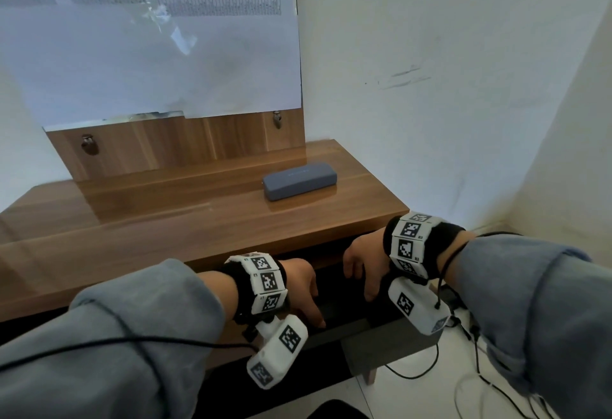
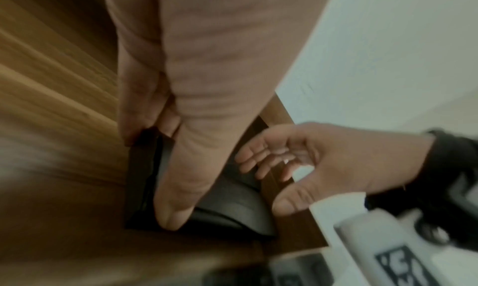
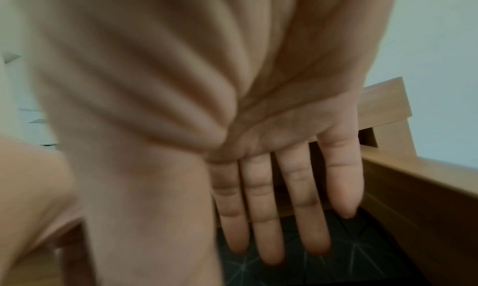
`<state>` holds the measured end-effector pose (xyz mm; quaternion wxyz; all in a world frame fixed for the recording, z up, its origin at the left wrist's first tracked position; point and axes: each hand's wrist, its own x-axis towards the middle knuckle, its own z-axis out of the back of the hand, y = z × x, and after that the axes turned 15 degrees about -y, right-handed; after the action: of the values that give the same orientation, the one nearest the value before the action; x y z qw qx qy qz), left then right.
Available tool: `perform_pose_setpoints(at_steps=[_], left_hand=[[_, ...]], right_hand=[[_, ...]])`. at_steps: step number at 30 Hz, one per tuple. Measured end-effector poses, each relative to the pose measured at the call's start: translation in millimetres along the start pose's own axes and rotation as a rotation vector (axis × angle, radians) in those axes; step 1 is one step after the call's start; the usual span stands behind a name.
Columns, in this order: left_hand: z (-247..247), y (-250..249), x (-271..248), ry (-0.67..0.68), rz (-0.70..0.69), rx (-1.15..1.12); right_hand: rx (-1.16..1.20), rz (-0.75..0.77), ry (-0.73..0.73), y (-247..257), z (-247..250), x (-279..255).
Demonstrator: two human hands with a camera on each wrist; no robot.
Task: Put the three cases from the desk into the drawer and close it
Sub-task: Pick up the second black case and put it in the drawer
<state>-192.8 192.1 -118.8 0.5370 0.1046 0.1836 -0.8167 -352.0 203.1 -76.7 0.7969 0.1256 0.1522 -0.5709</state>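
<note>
One grey case [image 1: 300, 181] sits on the desk [image 1: 165, 220], centre right. Both hands are in the open drawer [image 1: 381, 342], lower middle. The right hand [image 1: 364, 266] has straight, slightly spread fingers and holds nothing. The left hand [image 1: 299, 286] touches a dark case [image 2: 232, 210], can't tell if it's gripping.

Grey sleeves [image 1: 149, 302], black wrist straps [image 1: 447, 236], white blocks [image 1: 268, 281] with black-and-white square markers, thin black cables [image 1: 185, 342]

The case [image 1: 300, 181] on the surface [image 1: 132, 220] is reachable from front and left, with the wall [image 1: 430, 120] near its right and a back panel [image 1: 185, 143] behind, while the left hand [image 1: 303, 286] and right hand [image 1: 362, 263] crowd the open drawer [image 1: 374, 345].
</note>
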Motion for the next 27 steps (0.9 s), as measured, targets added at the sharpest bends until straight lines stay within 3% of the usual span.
perform_pose_setpoints(at_steps=[6, 9, 13, 27], left_hand=[[-8.4, -7.5, 4.3, 0.012, -0.033, 0.151], [-3.6, -3.9, 2.1, 0.001, -0.025, 0.107], [7.1, -0.1, -6.1, -0.045, 0.013, 0.045], [46.5, 9.4, -61.2, -0.204, 0.085, -0.254]], right_hand=[[0.057, -0.015, -0.018, -0.7, -1.4, 1.2], [0.115, -0.019, -0.004, 3.2, -3.0, -0.9], [0.251, -0.044, 0.138, 13.9, -7.1, -4.7], [0.189, -0.121, 0.223, 43.3, -19.7, -45.7]])
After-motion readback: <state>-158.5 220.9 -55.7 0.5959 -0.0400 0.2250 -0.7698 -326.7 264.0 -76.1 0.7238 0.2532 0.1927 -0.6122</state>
